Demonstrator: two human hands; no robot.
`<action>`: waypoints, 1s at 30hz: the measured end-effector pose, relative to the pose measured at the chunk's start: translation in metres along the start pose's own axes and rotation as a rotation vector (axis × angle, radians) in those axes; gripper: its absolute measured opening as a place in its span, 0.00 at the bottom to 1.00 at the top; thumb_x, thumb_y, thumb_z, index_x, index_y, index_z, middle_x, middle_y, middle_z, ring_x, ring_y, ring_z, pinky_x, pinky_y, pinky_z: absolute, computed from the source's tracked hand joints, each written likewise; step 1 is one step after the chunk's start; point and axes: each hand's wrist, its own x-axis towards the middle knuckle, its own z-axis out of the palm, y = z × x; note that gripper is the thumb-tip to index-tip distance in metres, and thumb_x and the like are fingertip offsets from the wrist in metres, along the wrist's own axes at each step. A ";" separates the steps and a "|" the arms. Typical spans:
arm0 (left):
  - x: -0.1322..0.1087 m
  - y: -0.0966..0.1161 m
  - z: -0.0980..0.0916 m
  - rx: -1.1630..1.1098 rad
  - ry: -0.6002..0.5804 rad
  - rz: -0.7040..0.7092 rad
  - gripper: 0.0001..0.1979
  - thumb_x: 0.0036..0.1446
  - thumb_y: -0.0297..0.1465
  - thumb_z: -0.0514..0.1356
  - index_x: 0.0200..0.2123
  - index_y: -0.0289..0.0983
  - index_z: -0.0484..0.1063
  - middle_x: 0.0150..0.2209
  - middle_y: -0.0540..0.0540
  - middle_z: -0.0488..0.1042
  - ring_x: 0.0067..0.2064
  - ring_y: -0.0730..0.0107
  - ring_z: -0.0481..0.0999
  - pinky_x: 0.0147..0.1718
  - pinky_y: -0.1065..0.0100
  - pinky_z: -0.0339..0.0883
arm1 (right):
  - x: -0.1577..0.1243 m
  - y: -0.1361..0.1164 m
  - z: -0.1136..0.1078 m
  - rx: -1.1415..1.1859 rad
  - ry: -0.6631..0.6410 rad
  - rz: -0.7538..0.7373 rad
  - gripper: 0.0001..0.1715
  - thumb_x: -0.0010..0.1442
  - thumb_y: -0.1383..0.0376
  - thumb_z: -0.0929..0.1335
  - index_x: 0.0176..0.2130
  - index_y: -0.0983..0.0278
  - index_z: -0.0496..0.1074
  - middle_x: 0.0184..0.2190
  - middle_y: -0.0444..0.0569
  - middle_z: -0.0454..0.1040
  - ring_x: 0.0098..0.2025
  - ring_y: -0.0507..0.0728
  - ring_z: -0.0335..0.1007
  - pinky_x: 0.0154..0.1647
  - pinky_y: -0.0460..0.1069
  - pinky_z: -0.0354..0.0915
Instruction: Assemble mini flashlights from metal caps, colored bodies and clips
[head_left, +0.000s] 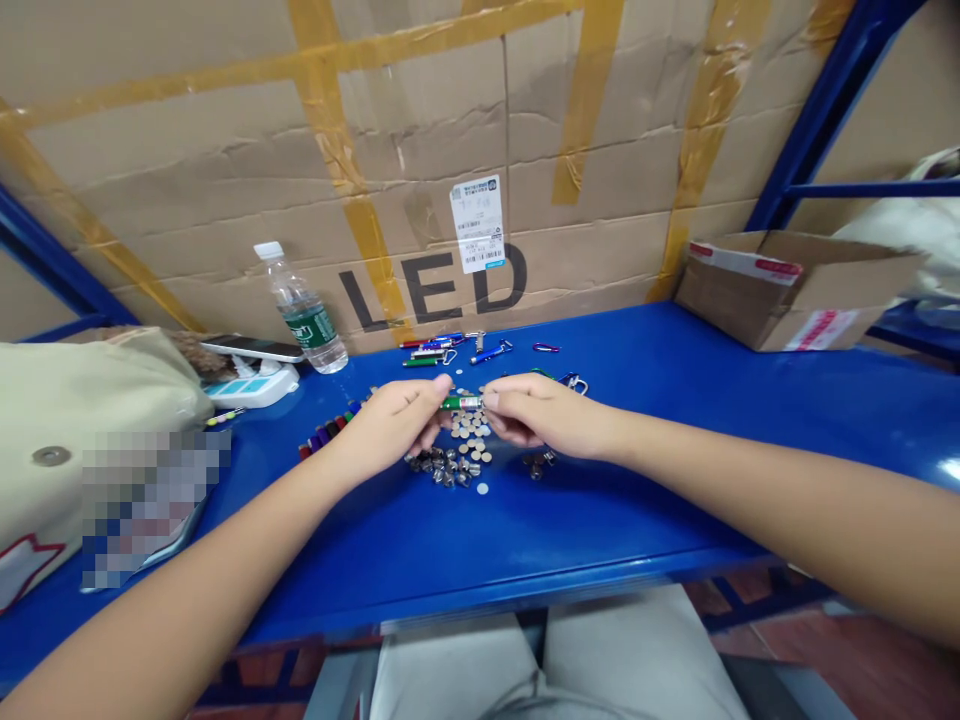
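Observation:
A small green metal tube with a pale label and a silvery right end lies level between my hands. My left hand pinches its left end between thumb and fingers. At the silvery end, my right hand has its thumb and fingers closed on the tube. Below them on the blue table are several small round discs and a pile of silvery metal caps. Dark metal pieces lie under my right hand. Coloured tubes stand in a row left of my left hand.
Keychain-like tubes with clips lie behind my hands. A water bottle, a power strip and a cloth bag are at left. An open cardboard box sits back right. A large carton walls the back.

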 end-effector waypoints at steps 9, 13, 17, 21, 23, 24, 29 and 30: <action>-0.003 0.010 -0.004 0.314 0.165 0.229 0.15 0.57 0.41 0.56 0.26 0.36 0.70 0.20 0.53 0.68 0.22 0.75 0.66 0.25 0.73 0.60 | -0.005 -0.003 -0.004 -0.235 0.010 -0.100 0.19 0.64 0.60 0.57 0.23 0.63 0.60 0.18 0.39 0.60 0.21 0.48 0.54 0.27 0.46 0.55; -0.004 0.013 -0.001 0.425 0.226 0.318 0.12 0.57 0.39 0.57 0.29 0.37 0.72 0.25 0.51 0.73 0.27 0.73 0.70 0.29 0.72 0.62 | -0.003 -0.005 -0.009 -0.194 -0.050 -0.015 0.19 0.64 0.59 0.56 0.25 0.64 0.60 0.17 0.39 0.60 0.19 0.47 0.54 0.23 0.45 0.54; -0.001 0.007 0.002 0.309 0.213 0.240 0.14 0.60 0.40 0.53 0.32 0.36 0.70 0.24 0.52 0.71 0.25 0.74 0.69 0.27 0.72 0.62 | -0.004 -0.016 -0.034 -0.439 -0.024 0.015 0.20 0.63 0.55 0.58 0.26 0.65 0.64 0.18 0.41 0.64 0.20 0.48 0.57 0.23 0.45 0.54; 0.004 -0.002 0.000 0.215 0.207 0.172 0.15 0.62 0.42 0.51 0.35 0.36 0.69 0.26 0.50 0.72 0.26 0.73 0.71 0.29 0.71 0.65 | -0.015 -0.021 -0.077 -0.875 0.002 0.101 0.17 0.57 0.54 0.65 0.25 0.64 0.68 0.22 0.43 0.67 0.23 0.50 0.59 0.25 0.47 0.52; 0.005 -0.005 -0.002 0.211 0.210 0.163 0.15 0.62 0.42 0.51 0.36 0.37 0.69 0.27 0.50 0.73 0.26 0.73 0.71 0.30 0.70 0.66 | -0.022 -0.017 -0.096 -0.936 -0.179 0.242 0.12 0.52 0.56 0.68 0.28 0.64 0.72 0.24 0.44 0.70 0.24 0.51 0.62 0.26 0.47 0.53; 0.006 -0.006 -0.002 0.213 0.209 0.158 0.15 0.62 0.42 0.51 0.36 0.37 0.69 0.27 0.50 0.73 0.27 0.73 0.71 0.30 0.70 0.66 | -0.025 -0.014 -0.103 -0.937 -0.255 0.293 0.12 0.49 0.57 0.70 0.32 0.63 0.73 0.24 0.43 0.71 0.24 0.52 0.63 0.26 0.47 0.54; 0.007 -0.008 0.001 0.191 0.177 0.145 0.15 0.61 0.43 0.52 0.38 0.36 0.69 0.27 0.50 0.73 0.27 0.72 0.72 0.30 0.70 0.67 | -0.026 -0.005 -0.104 -0.906 -0.409 0.283 0.18 0.47 0.60 0.71 0.40 0.62 0.73 0.24 0.40 0.70 0.24 0.51 0.64 0.25 0.46 0.55; 0.007 -0.008 0.002 0.186 0.172 0.142 0.15 0.61 0.43 0.53 0.38 0.36 0.69 0.27 0.50 0.73 0.27 0.72 0.72 0.30 0.70 0.67 | -0.024 -0.005 -0.101 -0.896 -0.445 0.295 0.17 0.47 0.61 0.71 0.39 0.62 0.73 0.24 0.40 0.69 0.24 0.51 0.64 0.25 0.46 0.55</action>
